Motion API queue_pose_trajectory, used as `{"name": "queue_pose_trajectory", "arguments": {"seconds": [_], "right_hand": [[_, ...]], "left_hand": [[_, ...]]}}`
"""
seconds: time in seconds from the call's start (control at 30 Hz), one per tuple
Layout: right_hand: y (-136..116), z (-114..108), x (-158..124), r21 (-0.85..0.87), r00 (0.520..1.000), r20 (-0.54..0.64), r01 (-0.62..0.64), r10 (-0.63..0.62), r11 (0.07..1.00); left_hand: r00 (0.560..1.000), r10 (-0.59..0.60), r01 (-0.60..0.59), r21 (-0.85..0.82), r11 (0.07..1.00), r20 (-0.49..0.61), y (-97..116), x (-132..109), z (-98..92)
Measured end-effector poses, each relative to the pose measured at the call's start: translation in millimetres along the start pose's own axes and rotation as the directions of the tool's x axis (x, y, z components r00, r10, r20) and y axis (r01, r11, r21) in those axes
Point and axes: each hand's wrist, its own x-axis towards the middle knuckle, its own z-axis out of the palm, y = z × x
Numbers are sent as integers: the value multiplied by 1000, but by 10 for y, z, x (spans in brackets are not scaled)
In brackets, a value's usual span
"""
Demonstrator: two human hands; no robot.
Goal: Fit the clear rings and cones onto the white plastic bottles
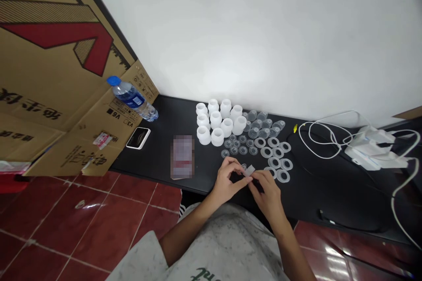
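Both my hands meet over the near edge of the black table (165,158). My left hand (227,180) and my right hand (268,195) pinch a small translucent plastic piece (249,170) between their fingertips. Just beyond them lie several clear plastic rings (277,153) and small clear caps (235,145). Further back stand several white plastic cups (217,123) in a cluster, with clear domed lids (263,125) to their right.
A water bottle (132,99) lies on large cardboard boxes (59,74) at the left. A phone (138,138) and a blurred card (182,156) rest on the table. White chargers and cables (372,149) sit at the right. Red tiled floor (82,219) lies below.
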Motion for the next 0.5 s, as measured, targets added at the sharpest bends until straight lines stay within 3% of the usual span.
{"name": "queue_pose_trajectory", "arguments": {"seconds": [0.23, 0.37, 0.5], "right_hand": [[-27, 24, 5, 111, 994, -12, -104, 106, 988], [-80, 33, 25, 125, 993, -11, -111, 113, 986], [-108, 48, 54, 102, 991, -53, -114, 120, 988]], "left_hand": [[998, -14, 13, -18, 1000, -57, -21, -15, 9], [997, 3, -7, -54, 999, -82, -38, -13, 9], [997, 20, -19, 12, 1000, -75, -34, -6, 5]]}}
